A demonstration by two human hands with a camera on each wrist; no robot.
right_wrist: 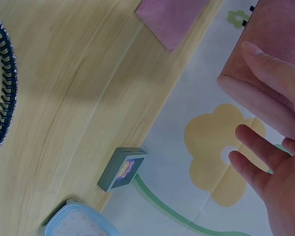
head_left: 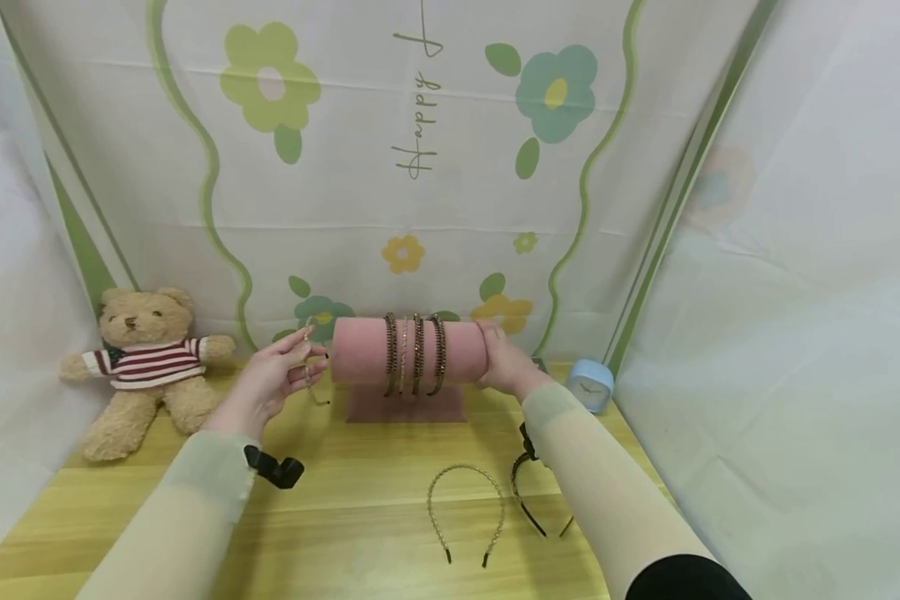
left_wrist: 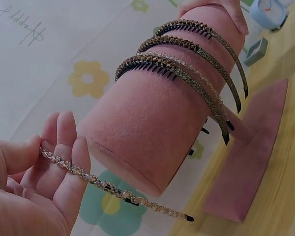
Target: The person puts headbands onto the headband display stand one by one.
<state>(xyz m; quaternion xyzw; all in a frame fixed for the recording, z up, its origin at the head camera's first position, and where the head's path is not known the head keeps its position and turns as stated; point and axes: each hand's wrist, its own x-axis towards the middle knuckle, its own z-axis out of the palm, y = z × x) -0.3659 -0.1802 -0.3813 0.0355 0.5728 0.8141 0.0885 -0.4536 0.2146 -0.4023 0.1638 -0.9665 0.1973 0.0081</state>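
Observation:
A pink velvety headband stand has a horizontal roll on a flat base. Several headbands sit across the roll, dark studded bands with comb teeth and a paler beaded one among them. Just off the roll's left end, my left hand pinches a clear-beaded headband between thumb and fingers. Its black tip points toward the base in the left wrist view. My right hand holds the roll's right end, with the thumb lying along its surface.
On the wooden table in front lie a beaded headband and a dark headband, partly behind the right forearm. A teddy bear sits at left. A blue clock and a small dark box stand at right. Patterned cloth hangs behind.

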